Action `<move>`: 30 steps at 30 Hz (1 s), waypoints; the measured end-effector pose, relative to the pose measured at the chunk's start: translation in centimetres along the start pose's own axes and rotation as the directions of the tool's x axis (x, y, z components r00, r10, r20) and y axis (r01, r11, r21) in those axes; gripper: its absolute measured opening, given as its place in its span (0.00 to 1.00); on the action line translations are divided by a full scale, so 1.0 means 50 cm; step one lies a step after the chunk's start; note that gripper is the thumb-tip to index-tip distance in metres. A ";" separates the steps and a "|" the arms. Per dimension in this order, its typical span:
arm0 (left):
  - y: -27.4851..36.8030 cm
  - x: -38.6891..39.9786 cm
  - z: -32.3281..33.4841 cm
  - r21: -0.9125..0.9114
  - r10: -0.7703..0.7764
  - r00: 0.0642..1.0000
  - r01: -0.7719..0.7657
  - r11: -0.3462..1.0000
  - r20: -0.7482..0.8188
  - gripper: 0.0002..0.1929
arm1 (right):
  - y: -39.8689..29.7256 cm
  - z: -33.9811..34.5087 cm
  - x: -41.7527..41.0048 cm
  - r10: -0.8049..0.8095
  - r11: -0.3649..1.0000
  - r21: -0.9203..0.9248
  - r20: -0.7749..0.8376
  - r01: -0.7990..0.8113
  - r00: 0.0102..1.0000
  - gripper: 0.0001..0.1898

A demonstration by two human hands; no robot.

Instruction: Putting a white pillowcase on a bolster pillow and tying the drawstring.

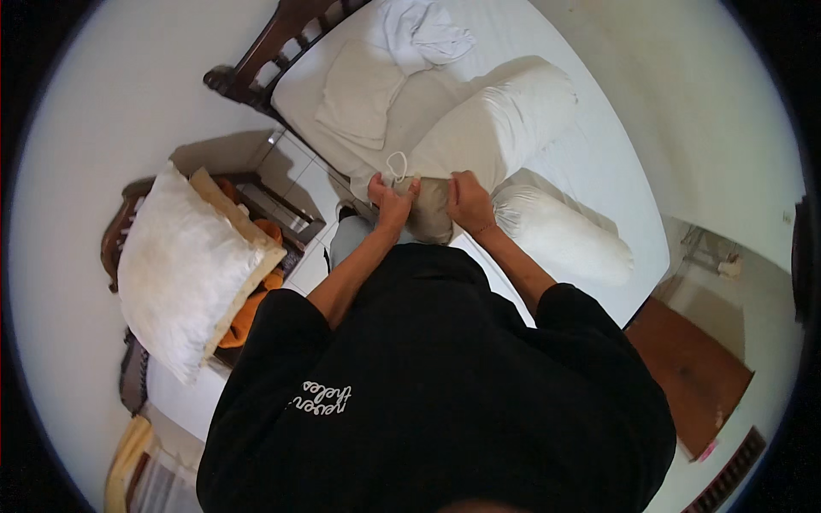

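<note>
A long bolster in a cream fabric cover (pixel 471 138) lies slantwise across the bed, its near end towards my body. The cover's mouth is open there, with a white drawstring loop (pixel 397 165) at its left, and the bolster's greyish-brown end (pixel 431 211) sticks out. My left hand (pixel 394 199) grips the left edge of the cover's mouth with thumb and fingers. At the right edge my right hand (pixel 469 202) pinches the fabric, its fingers curled. A second white bolster (pixel 561 232), gathered at its end, rests to the right of my right hand.
The white-sheeted bed (pixel 616 192) has a dark wooden headboard (pixel 256 70). A folded cream cloth (pixel 362 96) and a crumpled white cloth (pixel 426 32) lie at its far side. Left, a large white pillow (pixel 186 269) rests on a wooden chair over orange fabric (pixel 247 317). A brown wooden surface (pixel 689 378) stands lower right.
</note>
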State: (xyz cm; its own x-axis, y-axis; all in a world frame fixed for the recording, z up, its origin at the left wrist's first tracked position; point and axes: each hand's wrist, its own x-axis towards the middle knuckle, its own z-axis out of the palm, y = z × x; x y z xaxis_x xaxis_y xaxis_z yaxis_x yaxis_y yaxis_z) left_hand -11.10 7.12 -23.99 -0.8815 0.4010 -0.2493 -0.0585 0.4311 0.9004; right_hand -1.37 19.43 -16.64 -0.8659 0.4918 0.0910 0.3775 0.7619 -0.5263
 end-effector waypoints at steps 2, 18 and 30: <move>-0.036 -0.022 -0.004 0.349 0.080 0.974 -0.001 0.937 -0.212 0.31 | -0.007 0.001 0.029 0.168 0.954 0.269 -0.119 -0.132 0.978 0.06; -0.005 -0.154 -0.076 -0.392 0.352 0.928 -0.280 0.876 0.123 0.15 | -0.315 -0.072 -0.045 -0.005 0.690 0.622 0.515 -0.370 0.857 0.11; -0.039 -0.201 -0.124 0.376 0.556 0.644 -0.411 0.831 -0.525 0.12 | -0.401 -0.102 -0.118 -0.011 0.419 0.605 0.749 -0.677 0.662 0.11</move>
State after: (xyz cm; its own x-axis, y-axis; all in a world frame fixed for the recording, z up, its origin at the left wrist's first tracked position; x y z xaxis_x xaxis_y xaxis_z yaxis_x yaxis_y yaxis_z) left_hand -5.06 -2.78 -21.01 -0.8465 0.0736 0.5273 0.4895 0.4971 0.7164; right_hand -2.16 3.41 -2.33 -0.8233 0.0020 -0.5676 0.5463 -0.2684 -0.7934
